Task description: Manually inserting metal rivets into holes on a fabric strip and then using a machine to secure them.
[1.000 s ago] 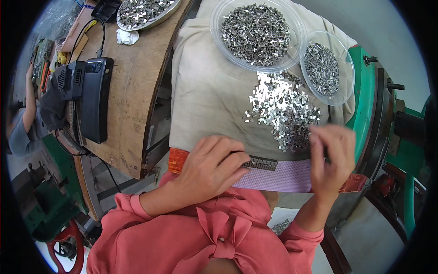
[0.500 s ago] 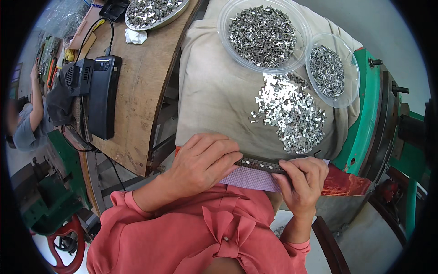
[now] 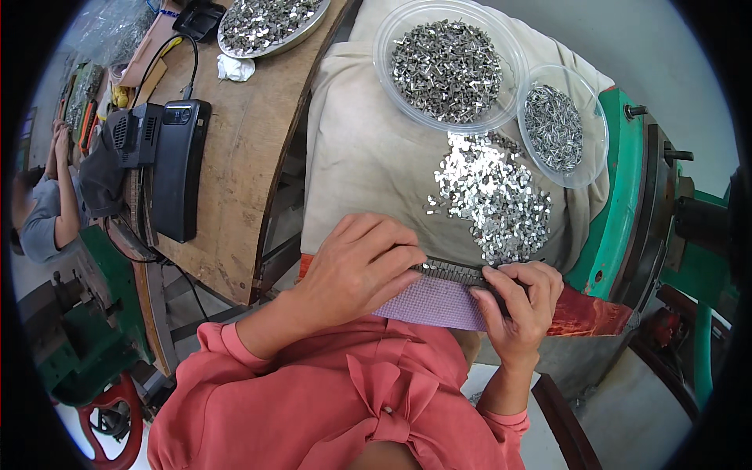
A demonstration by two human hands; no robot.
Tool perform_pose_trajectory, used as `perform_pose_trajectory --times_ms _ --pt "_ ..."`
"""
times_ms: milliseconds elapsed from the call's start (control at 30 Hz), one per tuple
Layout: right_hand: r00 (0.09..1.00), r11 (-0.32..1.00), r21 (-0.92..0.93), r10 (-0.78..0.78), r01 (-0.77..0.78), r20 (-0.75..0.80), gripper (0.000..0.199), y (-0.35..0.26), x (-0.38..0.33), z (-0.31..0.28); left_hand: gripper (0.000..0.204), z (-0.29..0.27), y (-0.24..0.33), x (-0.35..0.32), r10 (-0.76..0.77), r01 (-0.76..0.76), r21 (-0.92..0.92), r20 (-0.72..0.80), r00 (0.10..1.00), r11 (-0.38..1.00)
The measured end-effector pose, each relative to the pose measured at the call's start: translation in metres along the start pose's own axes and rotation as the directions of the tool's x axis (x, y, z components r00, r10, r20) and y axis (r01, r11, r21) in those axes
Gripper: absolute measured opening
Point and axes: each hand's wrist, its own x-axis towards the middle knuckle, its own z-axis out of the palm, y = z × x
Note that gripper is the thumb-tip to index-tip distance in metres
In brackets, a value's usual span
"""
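Note:
A narrow dark strip (image 3: 453,272) with a row of small metal pieces along it lies between my hands, near the front edge of the cloth. My left hand (image 3: 352,270) is closed over its left end, fingers curled. At the right end, the thumb and fingers of my right hand (image 3: 523,305) pinch it. Both ends of the strip are hidden by my fingers. Under the strip is a lilac woven mat (image 3: 431,301). Just beyond it spreads a loose pile of small shiny metal pieces (image 3: 501,204) on the beige cloth (image 3: 360,157).
Two clear round tubs stand at the back, a large one (image 3: 513,102) with metal pieces and a smaller one (image 3: 601,145) with thin pins. To the left, a wooden table (image 3: 235,157) holds a black device (image 3: 178,172) and a dish of pieces (image 3: 294,43). Another person (image 3: 55,204) sits far left.
The strip has tilted, so more of its row of pieces shows. My left hand has shifted slightly right along it. At far left, the other person's hands have come together.

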Motion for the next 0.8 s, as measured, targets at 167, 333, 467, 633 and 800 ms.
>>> perform_pose_trajectory --times_ms 167,333,467,633,800 --pt "1.000 1.000 -0.001 -0.007 0.007 -0.003 0.032 -0.003 0.003 0.003 0.022 0.003 0.001 0.005 0.027 -0.027 0.013 0.009 1.000 1.000" --pt "1.000 1.000 0.005 -0.004 0.004 -0.025 0.030 -0.007 0.003 0.007 0.022 0.002 0.001 0.001 0.013 -0.013 0.021 0.009 1.000 1.000" --pt "1.000 0.999 0.023 -0.025 0.026 -0.014 0.030 -0.011 0.006 0.010 0.022 0.001 0.004 0.003 -0.014 0.014 0.002 0.009 1.000 1.000" --pt "0.999 0.997 0.069 -0.033 0.034 -0.011 0.030 -0.011 0.009 0.015 0.022 0.007 0.005 0.006 -0.010 0.010 0.031 0.026 1.000 0.999" --pt "0.999 0.999 -0.027 -0.038 0.037 -0.039 0.027 -0.014 0.019 0.008 0.024 0.006 0.005 0.003 0.005 -0.005 0.020 0.010 1.000 1.000"
